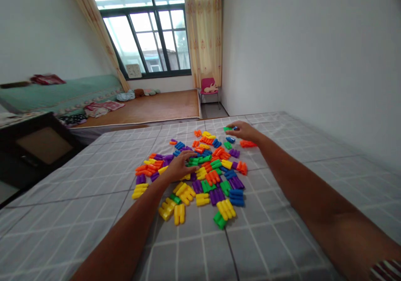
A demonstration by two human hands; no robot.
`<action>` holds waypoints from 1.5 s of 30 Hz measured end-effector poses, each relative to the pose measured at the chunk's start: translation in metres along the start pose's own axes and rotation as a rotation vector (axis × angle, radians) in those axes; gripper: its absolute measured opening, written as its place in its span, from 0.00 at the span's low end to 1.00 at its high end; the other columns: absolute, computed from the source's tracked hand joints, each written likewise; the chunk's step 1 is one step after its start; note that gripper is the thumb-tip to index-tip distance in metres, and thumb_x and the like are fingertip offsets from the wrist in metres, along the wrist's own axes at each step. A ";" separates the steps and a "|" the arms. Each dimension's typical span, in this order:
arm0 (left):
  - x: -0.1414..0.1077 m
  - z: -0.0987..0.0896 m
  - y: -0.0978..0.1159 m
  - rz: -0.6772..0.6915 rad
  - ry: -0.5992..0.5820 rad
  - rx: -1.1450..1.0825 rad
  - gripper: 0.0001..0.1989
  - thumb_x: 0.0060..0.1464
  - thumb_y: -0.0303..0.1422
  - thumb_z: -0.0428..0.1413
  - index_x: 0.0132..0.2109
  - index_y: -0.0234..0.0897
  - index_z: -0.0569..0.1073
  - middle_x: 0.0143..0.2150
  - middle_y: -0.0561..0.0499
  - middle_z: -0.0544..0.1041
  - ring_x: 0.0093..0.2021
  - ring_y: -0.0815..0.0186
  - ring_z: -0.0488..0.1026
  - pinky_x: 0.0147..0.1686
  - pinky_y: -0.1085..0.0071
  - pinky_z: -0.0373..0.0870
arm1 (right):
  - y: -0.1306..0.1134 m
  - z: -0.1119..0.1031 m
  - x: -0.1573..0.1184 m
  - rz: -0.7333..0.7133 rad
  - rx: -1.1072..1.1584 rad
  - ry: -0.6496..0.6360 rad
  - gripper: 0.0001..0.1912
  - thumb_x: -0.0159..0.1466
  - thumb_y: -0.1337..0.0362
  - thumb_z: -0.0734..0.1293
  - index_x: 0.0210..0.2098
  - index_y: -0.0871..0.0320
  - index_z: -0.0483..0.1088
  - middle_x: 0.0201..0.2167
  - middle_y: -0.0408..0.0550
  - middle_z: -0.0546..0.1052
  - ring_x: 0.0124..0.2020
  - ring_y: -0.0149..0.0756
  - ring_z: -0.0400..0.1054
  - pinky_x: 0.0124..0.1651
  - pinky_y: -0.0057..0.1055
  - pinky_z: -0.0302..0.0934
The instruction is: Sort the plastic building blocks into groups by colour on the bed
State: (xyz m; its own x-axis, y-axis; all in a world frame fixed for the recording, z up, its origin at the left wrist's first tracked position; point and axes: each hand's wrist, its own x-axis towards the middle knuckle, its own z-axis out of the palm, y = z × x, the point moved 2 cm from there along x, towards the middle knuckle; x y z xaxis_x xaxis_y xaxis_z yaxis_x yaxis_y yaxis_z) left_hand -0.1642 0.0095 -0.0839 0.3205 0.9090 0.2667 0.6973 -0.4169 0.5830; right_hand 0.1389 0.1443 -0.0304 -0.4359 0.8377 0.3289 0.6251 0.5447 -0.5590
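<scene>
My left hand (180,167) is over the middle of a pile of plastic building blocks, fingers spread. A green block (193,161) lies between its thumb and fingers; whether they press on it is hard to see. Farther back, my right hand (246,130) is bent with thumb and fingertips at a green block (227,129), which it seems to grip. A bit of blue (236,128) shows inside that hand, partly hidden by the fingers. Just below lie a blue block (230,139) and, by the wrist, orange blocks (248,144).
The blocks lie on a grey checked cloth (269,239). Yellow blocks (179,214) lie at the near side, with a green block (219,220) nearest. A white wall (313,55) rises on the right. A dark cabinet (40,147) stands left, a low bed (163,105) beyond.
</scene>
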 end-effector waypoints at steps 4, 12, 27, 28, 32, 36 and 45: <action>0.000 -0.002 0.003 -0.013 0.013 0.016 0.23 0.51 0.42 0.60 0.52 0.40 0.74 0.57 0.42 0.71 0.57 0.54 0.68 0.57 0.58 0.66 | 0.074 -0.050 -0.002 0.240 -0.086 0.176 0.18 0.56 0.53 0.70 0.40 0.59 0.77 0.39 0.52 0.79 0.38 0.38 0.72 0.40 0.30 0.66; -0.002 -0.001 0.004 -0.091 0.017 0.060 0.23 0.51 0.38 0.58 0.55 0.41 0.73 0.51 0.44 0.69 0.40 0.63 0.73 0.38 0.66 0.74 | 0.145 -0.037 -0.025 0.387 -0.147 0.105 0.16 0.56 0.55 0.69 0.37 0.61 0.77 0.34 0.51 0.80 0.35 0.39 0.73 0.37 0.30 0.65; 0.000 0.005 0.019 0.073 0.125 -0.044 0.26 0.51 0.31 0.57 0.58 0.41 0.68 0.55 0.45 0.72 0.52 0.58 0.72 0.48 0.61 0.75 | 0.079 -0.048 -0.008 0.205 -0.132 0.242 0.19 0.63 0.54 0.61 0.43 0.60 0.76 0.40 0.53 0.80 0.39 0.40 0.73 0.44 0.34 0.65; 0.001 0.007 0.022 0.103 0.144 -0.056 0.26 0.50 0.30 0.58 0.58 0.40 0.67 0.56 0.44 0.71 0.53 0.58 0.71 0.48 0.61 0.75 | 0.055 -0.041 -0.007 0.105 -0.034 0.149 0.20 0.63 0.53 0.62 0.44 0.60 0.76 0.39 0.52 0.80 0.37 0.38 0.73 0.42 0.33 0.65; 0.004 0.013 0.035 0.139 0.183 -0.122 0.31 0.50 0.28 0.59 0.61 0.41 0.62 0.57 0.42 0.68 0.52 0.60 0.71 0.45 0.64 0.76 | -0.046 0.007 -0.020 -0.317 0.189 -0.278 0.20 0.61 0.55 0.66 0.51 0.55 0.73 0.44 0.49 0.78 0.40 0.36 0.72 0.41 0.31 0.66; 0.004 0.016 0.042 0.156 0.222 -0.179 0.35 0.50 0.28 0.59 0.64 0.42 0.58 0.59 0.40 0.66 0.52 0.59 0.71 0.44 0.63 0.77 | -0.096 0.050 -0.040 -0.534 0.132 -0.330 0.22 0.57 0.63 0.71 0.51 0.53 0.73 0.46 0.49 0.77 0.44 0.38 0.72 0.45 0.33 0.65; 0.001 0.008 0.033 0.177 0.202 -0.074 0.25 0.58 0.34 0.55 0.62 0.42 0.63 0.65 0.40 0.61 0.63 0.54 0.61 0.55 0.54 0.70 | 0.006 0.007 -0.003 -0.202 0.072 -0.061 0.20 0.59 0.65 0.67 0.51 0.60 0.72 0.42 0.51 0.78 0.39 0.36 0.73 0.40 0.30 0.67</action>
State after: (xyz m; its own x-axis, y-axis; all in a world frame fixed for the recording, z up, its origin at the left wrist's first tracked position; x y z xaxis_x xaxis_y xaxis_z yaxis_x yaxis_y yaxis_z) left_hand -0.1353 -0.0038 -0.0707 0.2937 0.8069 0.5124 0.5905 -0.5747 0.5666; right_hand 0.1392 0.1443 -0.0404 -0.5874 0.7068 0.3943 0.4745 0.6954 -0.5397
